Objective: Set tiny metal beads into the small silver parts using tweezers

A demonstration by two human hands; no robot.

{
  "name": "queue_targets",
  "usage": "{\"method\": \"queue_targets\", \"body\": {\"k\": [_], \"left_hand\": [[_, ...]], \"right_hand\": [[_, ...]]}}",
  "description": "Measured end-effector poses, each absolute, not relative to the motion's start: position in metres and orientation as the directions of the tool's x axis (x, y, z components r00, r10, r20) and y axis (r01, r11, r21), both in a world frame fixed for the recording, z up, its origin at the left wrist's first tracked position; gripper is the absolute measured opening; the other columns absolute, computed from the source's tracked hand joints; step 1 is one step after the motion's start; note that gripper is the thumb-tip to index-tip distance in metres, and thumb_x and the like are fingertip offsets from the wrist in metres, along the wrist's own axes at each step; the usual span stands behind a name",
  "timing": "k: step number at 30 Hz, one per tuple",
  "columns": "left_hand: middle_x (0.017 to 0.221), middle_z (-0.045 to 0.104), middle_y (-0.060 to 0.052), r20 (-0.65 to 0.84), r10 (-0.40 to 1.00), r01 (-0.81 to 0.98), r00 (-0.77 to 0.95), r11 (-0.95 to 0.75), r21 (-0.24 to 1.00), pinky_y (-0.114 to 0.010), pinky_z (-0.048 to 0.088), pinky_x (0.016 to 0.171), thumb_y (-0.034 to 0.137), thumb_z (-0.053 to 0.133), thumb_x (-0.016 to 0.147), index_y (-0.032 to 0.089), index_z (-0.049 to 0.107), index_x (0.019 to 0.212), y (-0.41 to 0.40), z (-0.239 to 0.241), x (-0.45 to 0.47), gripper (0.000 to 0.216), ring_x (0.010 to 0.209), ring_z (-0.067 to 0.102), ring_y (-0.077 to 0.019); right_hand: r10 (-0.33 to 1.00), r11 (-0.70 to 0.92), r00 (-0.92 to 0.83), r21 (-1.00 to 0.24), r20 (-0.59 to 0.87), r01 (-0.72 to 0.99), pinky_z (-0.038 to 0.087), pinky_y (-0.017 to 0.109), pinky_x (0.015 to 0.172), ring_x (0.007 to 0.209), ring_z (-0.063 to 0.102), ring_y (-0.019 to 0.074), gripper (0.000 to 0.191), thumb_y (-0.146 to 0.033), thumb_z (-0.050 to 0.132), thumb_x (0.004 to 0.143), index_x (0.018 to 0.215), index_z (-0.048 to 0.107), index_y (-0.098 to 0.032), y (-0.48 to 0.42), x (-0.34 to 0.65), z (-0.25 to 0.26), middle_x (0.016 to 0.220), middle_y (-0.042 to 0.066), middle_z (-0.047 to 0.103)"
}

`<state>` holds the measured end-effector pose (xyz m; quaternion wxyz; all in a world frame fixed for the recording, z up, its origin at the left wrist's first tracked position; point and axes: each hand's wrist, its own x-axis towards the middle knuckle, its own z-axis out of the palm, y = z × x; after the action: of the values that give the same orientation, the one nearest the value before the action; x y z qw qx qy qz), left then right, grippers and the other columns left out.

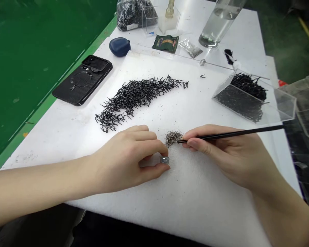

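My left hand (128, 157) is pinched around a small translucent block (165, 160), held between thumb and index finger just over the white foam surface (195, 206). In my right hand (226, 154) is a slim black pair of tweezers (237, 133), slanting up to the right. Its tip reaches the right edge of a little heap of tiny brown and silvery grains (173, 137), which lies between the two hands. Beyond my left hand spreads a long pile of small black forked pieces (139, 94). One such loose piece (203, 76) lies apart, farther right.
A clear box of black pieces (247, 97) lies tilted at right. A phone (82, 80) and dark blue case (119, 46) sit at left. Along the back are a bagged black bundle (136, 15), a green packet (166, 43), a small clear bag (190, 48) and a water bottle (218, 24).
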<state>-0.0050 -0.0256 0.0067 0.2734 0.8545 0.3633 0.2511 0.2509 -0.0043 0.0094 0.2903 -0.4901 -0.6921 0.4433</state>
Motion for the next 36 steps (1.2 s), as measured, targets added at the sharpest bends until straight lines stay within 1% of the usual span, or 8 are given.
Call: {"method": "queue_targets", "body": {"k": [5,14,18,21,24,27,31,36], "left_hand": [[0.066,0.061,0.004,0.226,0.762,0.491,0.607,-0.583,0.647,-0.026,0.047,0.066,0.020,0.071,0.093,0.020,0.075,0.096,-0.0254,0.0065,-0.0053,0.005,0.064,0.054,-0.0122],[0.066,0.061,0.005,0.247,0.761,0.481,0.599,-0.589,0.649,-0.025,0.046,0.064,0.020,0.074,0.091,0.020,0.075,0.097,-0.0255,0.0048,-0.0057,0.006,0.064,0.054,-0.0114],[0.065,0.061,0.005,0.233,0.773,0.504,0.590,-0.579,0.641,-0.025,0.047,0.065,0.020,0.073,0.090,0.022,0.075,0.096,-0.0260,0.0062,-0.0051,0.006,0.064,0.055,-0.0119],[0.065,0.060,0.005,0.239,0.767,0.507,0.595,-0.589,0.629,-0.024,0.048,0.065,0.021,0.074,0.090,0.021,0.075,0.096,-0.0258,0.0063,-0.0049,0.006,0.063,0.055,-0.0109],[0.066,0.059,0.006,0.235,0.770,0.522,0.593,-0.590,0.616,-0.023,0.046,0.064,0.022,0.075,0.090,0.022,0.074,0.097,-0.0260,0.0068,-0.0049,0.007,0.064,0.055,-0.0105],[0.067,0.058,0.005,0.218,0.772,0.536,0.597,-0.586,0.608,-0.023,0.045,0.065,0.022,0.076,0.090,0.021,0.075,0.097,-0.0267,0.0091,-0.0049,0.007,0.066,0.055,-0.0111],[0.068,0.059,0.004,0.179,0.780,0.557,0.600,-0.568,0.607,-0.024,0.045,0.067,0.021,0.075,0.091,0.018,0.076,0.098,-0.0274,0.0127,-0.0046,0.007,0.068,0.054,-0.0118],[0.067,0.059,0.004,0.199,0.770,0.538,0.606,-0.581,0.610,-0.024,0.045,0.067,0.021,0.076,0.090,0.016,0.076,0.097,-0.0275,0.0125,-0.0043,0.008,0.068,0.055,-0.0116]], "right_hand": [[0.939,0.093,-0.338,-0.904,-0.059,0.416,0.065,0.026,0.070,0.085,0.079,0.0199,0.008,-0.035,0.084,0.088,0.095,0.084,-0.032,-0.0042,0.2515,0.0099,0.094,-0.001,0.084],[0.927,0.109,-0.371,-0.914,-0.049,0.392,0.065,0.021,0.072,0.088,0.078,0.0176,0.019,-0.029,0.089,0.083,0.098,0.084,-0.038,-0.0012,0.2523,0.0052,0.099,-0.005,0.084],[0.930,0.123,-0.366,-0.906,-0.037,0.405,0.065,0.025,0.070,0.086,0.078,0.0195,0.015,-0.032,0.088,0.083,0.096,0.084,-0.038,-0.0027,0.2501,0.0069,0.097,-0.004,0.084],[0.932,0.129,-0.360,-0.902,-0.031,0.411,0.066,0.028,0.066,0.078,0.077,0.0202,0.009,-0.036,0.086,0.085,0.094,0.084,-0.036,-0.0030,0.2483,0.0082,0.091,-0.002,0.083],[0.923,0.157,-0.386,-0.901,-0.013,0.405,0.063,0.026,0.062,0.073,0.075,0.0176,0.004,-0.037,0.083,0.088,0.092,0.083,-0.036,-0.0019,0.2475,0.0074,0.087,-0.004,0.082],[0.913,0.168,-0.408,-0.906,-0.005,0.388,0.062,0.023,0.063,0.076,0.075,0.0159,0.004,-0.035,0.082,0.089,0.093,0.083,-0.036,-0.0001,0.2488,0.0055,0.089,-0.005,0.082],[0.907,0.171,-0.422,-0.908,-0.007,0.382,0.061,0.024,0.064,0.079,0.075,0.0167,0.007,-0.035,0.082,0.089,0.096,0.083,-0.036,0.0016,0.2518,0.0047,0.091,-0.005,0.082],[0.913,0.196,-0.408,-0.881,0.005,0.429,0.062,0.025,0.065,0.073,0.074,0.0153,0.005,-0.040,0.080,0.091,0.094,0.083,-0.039,0.0011,0.2517,0.0077,0.086,-0.006,0.081]]}}
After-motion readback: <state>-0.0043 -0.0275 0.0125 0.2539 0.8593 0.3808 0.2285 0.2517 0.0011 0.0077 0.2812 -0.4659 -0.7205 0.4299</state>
